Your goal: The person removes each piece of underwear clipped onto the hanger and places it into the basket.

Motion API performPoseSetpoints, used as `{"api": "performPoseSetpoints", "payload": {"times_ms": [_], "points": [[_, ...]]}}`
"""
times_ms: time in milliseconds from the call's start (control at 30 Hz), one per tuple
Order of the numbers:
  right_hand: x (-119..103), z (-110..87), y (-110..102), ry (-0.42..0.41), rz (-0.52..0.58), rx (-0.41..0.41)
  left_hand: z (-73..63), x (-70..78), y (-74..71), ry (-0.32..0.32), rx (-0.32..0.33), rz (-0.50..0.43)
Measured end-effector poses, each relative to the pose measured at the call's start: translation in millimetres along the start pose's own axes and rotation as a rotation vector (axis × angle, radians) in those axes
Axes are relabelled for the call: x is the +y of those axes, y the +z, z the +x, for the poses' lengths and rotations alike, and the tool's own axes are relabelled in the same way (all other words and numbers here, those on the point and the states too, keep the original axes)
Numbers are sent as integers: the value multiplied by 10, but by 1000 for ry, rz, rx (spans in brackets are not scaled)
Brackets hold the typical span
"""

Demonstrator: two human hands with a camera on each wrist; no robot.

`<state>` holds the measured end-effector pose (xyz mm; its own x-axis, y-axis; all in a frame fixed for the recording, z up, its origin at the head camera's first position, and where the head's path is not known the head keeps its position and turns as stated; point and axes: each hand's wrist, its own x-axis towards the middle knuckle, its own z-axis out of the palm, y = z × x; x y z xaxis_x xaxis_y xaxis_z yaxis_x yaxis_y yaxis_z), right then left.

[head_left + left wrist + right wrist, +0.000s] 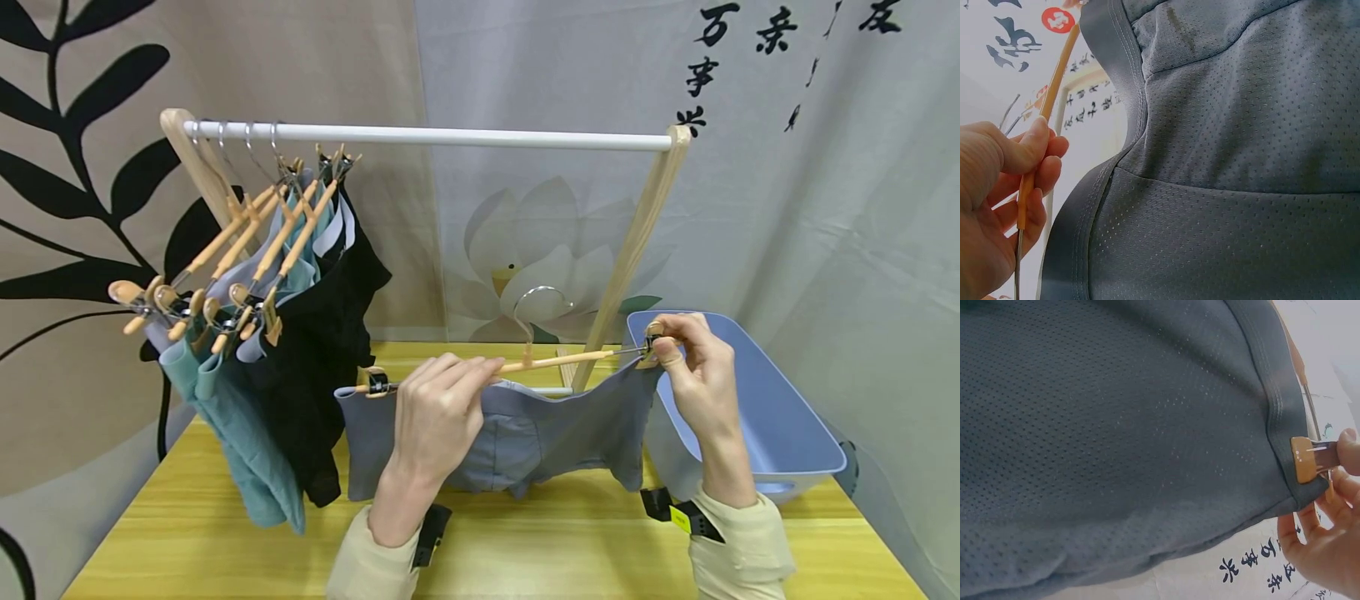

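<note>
Grey-blue underpants (498, 442) hang by their waistband from a wooden clip hanger (570, 360), above the table. In the left wrist view, my left hand (1010, 169) has its fingers and thumb curled round the hanger's wooden bar (1057, 81). My right hand (701, 375) pinches the clip at the hanger's right end; the right wrist view shows that wooden clip (1304, 460) over the waistband corner. Another clip (377, 382) bites the waistband at the left end. The hanger's metal hook (542, 290) points up, off the rail.
A white rail (450, 137) on wooden legs (633, 258) spans the back. Several clip hangers (262, 225) crowd its left end, holding teal shorts (247, 458) and black garments (330, 358). At the right stands a blue bin (772, 417) on the wooden table (525, 550).
</note>
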<state>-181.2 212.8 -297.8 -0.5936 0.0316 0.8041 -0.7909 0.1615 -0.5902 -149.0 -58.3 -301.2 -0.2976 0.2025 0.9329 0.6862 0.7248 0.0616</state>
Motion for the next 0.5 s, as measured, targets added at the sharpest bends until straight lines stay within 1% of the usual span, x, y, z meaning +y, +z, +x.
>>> {"api": "performPoseSetpoints", "payload": {"times_ms": [367, 500], "points": [[-10, 6, 3, 8, 4, 16, 9, 10, -8, -4, -17, 6], [-10, 8, 5, 5, -11, 18, 9, 13, -9, -4, -17, 4]]}}
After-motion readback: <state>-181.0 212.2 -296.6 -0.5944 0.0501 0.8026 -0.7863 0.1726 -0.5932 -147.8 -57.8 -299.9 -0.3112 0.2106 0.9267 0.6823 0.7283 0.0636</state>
